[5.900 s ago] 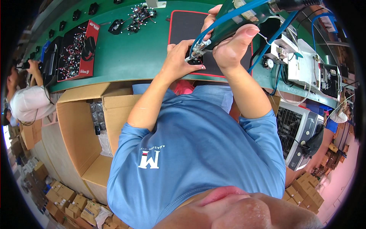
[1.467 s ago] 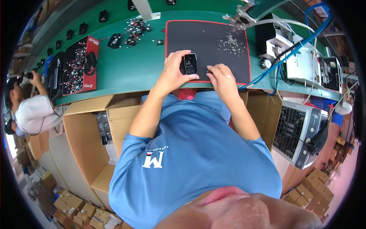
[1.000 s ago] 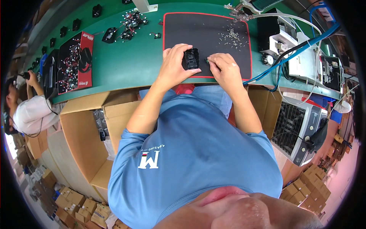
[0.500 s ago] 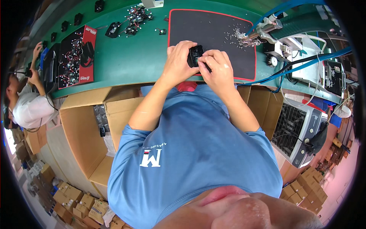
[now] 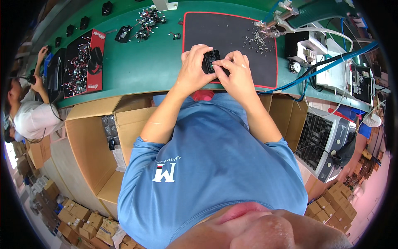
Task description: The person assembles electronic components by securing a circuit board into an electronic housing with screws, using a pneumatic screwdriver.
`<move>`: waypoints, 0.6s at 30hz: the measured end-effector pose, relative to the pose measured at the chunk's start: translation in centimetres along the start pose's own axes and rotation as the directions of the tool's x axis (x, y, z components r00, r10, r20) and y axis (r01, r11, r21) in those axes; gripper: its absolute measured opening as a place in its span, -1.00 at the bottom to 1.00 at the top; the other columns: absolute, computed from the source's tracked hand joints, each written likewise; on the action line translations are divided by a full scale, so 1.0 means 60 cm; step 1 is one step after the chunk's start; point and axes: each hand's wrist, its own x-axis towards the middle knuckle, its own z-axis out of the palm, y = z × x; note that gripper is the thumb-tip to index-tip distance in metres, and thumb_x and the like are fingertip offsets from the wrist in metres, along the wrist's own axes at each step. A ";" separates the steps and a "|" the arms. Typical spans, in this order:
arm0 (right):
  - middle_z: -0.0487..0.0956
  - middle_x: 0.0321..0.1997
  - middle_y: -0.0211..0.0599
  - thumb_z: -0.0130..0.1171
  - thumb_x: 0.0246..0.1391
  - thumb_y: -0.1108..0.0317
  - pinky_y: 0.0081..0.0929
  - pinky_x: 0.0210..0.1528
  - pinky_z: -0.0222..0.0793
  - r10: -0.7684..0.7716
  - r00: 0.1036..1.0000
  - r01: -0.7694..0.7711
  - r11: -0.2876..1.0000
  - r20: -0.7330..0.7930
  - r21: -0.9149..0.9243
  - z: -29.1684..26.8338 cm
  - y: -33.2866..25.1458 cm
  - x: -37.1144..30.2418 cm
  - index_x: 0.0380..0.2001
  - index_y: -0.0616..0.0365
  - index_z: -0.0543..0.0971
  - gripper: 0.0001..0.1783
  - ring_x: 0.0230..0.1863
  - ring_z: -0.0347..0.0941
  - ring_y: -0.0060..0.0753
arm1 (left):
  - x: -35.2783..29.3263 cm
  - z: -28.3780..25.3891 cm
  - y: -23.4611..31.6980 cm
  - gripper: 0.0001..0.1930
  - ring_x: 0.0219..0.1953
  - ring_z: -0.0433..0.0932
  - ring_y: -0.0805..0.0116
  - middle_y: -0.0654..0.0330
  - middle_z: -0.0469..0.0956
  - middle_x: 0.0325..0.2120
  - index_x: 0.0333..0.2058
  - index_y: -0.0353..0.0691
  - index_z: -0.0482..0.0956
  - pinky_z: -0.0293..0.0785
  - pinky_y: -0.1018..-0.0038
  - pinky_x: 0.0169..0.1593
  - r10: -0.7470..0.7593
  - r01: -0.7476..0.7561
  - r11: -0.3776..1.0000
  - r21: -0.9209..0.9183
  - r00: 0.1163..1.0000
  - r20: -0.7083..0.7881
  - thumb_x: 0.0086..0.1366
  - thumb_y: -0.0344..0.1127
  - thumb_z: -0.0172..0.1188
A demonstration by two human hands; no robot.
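My left hand grips a small black plastic housing by its left side, over the dark mat. The housing is tilted, with its hollow inner side showing. From the right, my right hand reaches in with thumb and forefinger closed together at the housing's inside. Whatever lies between those fingertips is too small to make out. Many small screws are scattered on the mat to the right of my hands.
The red-edged black mat lies on a green bench. A metal tool head hangs above the screws. Wired parts and a red box are to the left. Blue hoses cross at right. Cardboard boxes stand below. Another person works far left.
The tool head has moved up and away from the screws, uncovering more of them. My right fingers have shifted slightly at the housing, which my left hand still holds.
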 end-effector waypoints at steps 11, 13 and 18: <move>0.55 -0.02 -0.12 0.16 0.35 0.38 -0.41 0.11 0.43 -0.123 0.739 0.381 0.887 -0.663 0.260 -0.208 -0.013 0.205 0.14 0.41 0.35 -0.58 -0.02 0.50 -0.38 | 0.007 -0.011 0.007 -0.13 0.18 0.49 0.07 0.12 0.52 0.08 0.17 -0.12 0.46 0.30 0.17 0.20 -0.004 0.005 0.999 -0.031 0.999 0.037 -0.15 -0.16 0.69; 0.58 -0.26 -0.17 0.08 0.42 -0.09 -0.46 -0.09 0.48 -0.216 0.875 0.302 0.943 -0.433 0.141 -0.261 0.048 0.248 0.10 0.40 0.37 -0.35 -0.22 0.53 -0.39 | 0.004 -0.012 0.002 -0.18 0.18 0.49 0.11 0.16 0.50 0.09 0.13 -0.09 0.48 0.28 0.19 0.18 0.012 -0.010 0.999 -0.041 0.999 0.045 -0.15 -0.16 0.68; 0.55 -0.46 -0.35 -0.16 0.46 -0.28 -0.53 -0.48 0.38 0.272 0.875 0.234 0.487 -0.400 0.842 -0.196 -0.032 0.266 0.07 0.18 0.53 -0.31 -0.52 0.43 -0.52 | -0.002 -0.011 0.003 -0.35 0.12 0.52 0.17 0.23 0.48 0.10 -0.05 -0.07 0.56 0.26 0.21 0.15 0.017 -0.016 1.000 -0.017 0.999 0.042 -0.14 -0.13 0.67</move>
